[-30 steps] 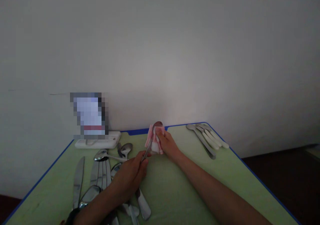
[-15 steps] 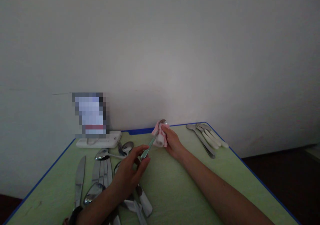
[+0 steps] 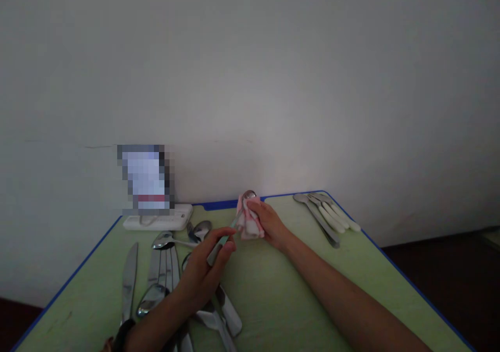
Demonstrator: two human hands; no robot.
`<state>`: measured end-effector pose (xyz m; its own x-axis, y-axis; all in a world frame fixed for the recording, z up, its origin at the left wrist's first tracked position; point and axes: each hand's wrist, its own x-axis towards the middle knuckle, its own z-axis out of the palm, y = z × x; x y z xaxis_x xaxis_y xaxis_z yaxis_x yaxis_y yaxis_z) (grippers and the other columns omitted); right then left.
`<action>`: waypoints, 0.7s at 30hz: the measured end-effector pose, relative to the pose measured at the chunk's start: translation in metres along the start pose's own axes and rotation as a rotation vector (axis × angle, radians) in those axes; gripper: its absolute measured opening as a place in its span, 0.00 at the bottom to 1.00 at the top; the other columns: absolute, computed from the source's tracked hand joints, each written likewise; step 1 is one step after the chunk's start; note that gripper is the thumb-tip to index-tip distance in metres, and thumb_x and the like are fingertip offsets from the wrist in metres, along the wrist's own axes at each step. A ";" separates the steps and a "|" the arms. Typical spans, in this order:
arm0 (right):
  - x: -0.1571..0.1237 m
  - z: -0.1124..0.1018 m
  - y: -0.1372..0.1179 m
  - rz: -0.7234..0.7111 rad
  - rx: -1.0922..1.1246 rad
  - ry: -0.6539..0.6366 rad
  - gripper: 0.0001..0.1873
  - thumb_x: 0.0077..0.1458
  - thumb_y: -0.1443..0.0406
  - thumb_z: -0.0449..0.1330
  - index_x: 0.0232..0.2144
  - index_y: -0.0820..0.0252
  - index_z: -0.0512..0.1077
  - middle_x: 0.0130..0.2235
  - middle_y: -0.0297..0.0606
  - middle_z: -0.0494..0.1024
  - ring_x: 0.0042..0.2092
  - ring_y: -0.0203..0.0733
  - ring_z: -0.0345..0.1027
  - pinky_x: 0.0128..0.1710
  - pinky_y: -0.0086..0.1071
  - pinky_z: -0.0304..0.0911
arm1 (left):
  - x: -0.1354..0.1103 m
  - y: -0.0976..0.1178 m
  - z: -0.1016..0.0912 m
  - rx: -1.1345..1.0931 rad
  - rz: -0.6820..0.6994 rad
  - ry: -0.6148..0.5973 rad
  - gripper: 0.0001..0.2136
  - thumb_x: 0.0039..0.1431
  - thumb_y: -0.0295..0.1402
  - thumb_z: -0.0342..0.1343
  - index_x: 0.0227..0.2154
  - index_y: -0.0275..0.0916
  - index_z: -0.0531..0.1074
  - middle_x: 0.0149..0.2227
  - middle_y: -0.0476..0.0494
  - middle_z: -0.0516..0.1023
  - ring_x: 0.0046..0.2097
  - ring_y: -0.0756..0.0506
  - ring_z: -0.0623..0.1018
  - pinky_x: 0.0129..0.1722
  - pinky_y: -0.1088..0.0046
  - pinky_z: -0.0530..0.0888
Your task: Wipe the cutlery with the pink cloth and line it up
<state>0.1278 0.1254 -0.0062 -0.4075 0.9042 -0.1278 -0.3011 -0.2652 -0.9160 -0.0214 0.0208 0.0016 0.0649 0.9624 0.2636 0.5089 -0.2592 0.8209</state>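
Observation:
My left hand is closed around the handle of a shiny metal spoon, which slants up and away over the table. A pink and white cloth is wrapped about the spoon near its bowl. My right hand grips this cloth, its thumb lying on top just below the bowl. Part of the spoon's neck is hidden by the cloth. Under and beside my left forearm lie several pieces of metal cutlery, among them a large spoon and a table knife.
On the right of the green table lie metal spoons and forks with cream handles. A blurred-out screen stands on a white base at the back left. A pale wall rises behind the table.
The cloth now hangs lower and more spread below the spoon's bowl. My left hand's hold has shifted, with more of the handle's end showing. The view has shifted slightly.

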 end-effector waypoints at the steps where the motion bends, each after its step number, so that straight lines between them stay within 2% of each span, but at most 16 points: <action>1: 0.000 0.000 0.000 0.000 -0.009 -0.004 0.13 0.46 0.57 0.58 0.25 0.62 0.67 0.20 0.32 0.73 0.20 0.34 0.65 0.20 0.27 0.60 | 0.000 0.002 -0.001 0.026 0.000 -0.008 0.13 0.61 0.40 0.43 0.40 0.38 0.68 0.31 0.47 0.73 0.34 0.48 0.73 0.36 0.73 0.69; 4: 0.000 0.000 0.000 -0.003 -0.026 -0.011 0.13 0.46 0.57 0.58 0.25 0.62 0.67 0.19 0.32 0.73 0.19 0.34 0.65 0.19 0.27 0.60 | 0.000 0.005 -0.002 0.077 0.014 -0.032 0.13 0.61 0.40 0.43 0.35 0.39 0.69 0.29 0.48 0.72 0.33 0.48 0.72 0.35 0.74 0.68; 10: -0.002 0.002 -0.001 0.006 -0.017 0.017 0.12 0.47 0.58 0.56 0.26 0.62 0.67 0.19 0.33 0.73 0.19 0.35 0.65 0.19 0.27 0.60 | 0.000 0.005 -0.002 0.089 0.038 -0.049 0.14 0.62 0.39 0.41 0.35 0.39 0.69 0.28 0.48 0.73 0.33 0.48 0.73 0.35 0.74 0.69; 16: 0.001 0.001 0.000 -0.015 -0.033 0.058 0.11 0.46 0.58 0.57 0.25 0.62 0.67 0.19 0.31 0.72 0.19 0.33 0.64 0.19 0.26 0.59 | 0.000 0.005 -0.001 0.121 0.103 -0.086 0.10 0.61 0.36 0.44 0.35 0.40 0.69 0.35 0.46 0.75 0.38 0.47 0.74 0.40 0.73 0.69; 21: 0.000 0.002 -0.001 -0.014 -0.031 0.050 0.11 0.46 0.58 0.57 0.25 0.62 0.67 0.18 0.31 0.71 0.19 0.33 0.64 0.19 0.26 0.59 | 0.001 0.005 -0.001 0.135 0.123 -0.102 0.09 0.61 0.35 0.44 0.35 0.40 0.68 0.34 0.46 0.75 0.38 0.47 0.74 0.39 0.73 0.69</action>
<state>0.1263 0.1252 -0.0044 -0.3594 0.9236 -0.1333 -0.2793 -0.2428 -0.9290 -0.0198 0.0206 0.0062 0.2169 0.9291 0.2995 0.6014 -0.3689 0.7087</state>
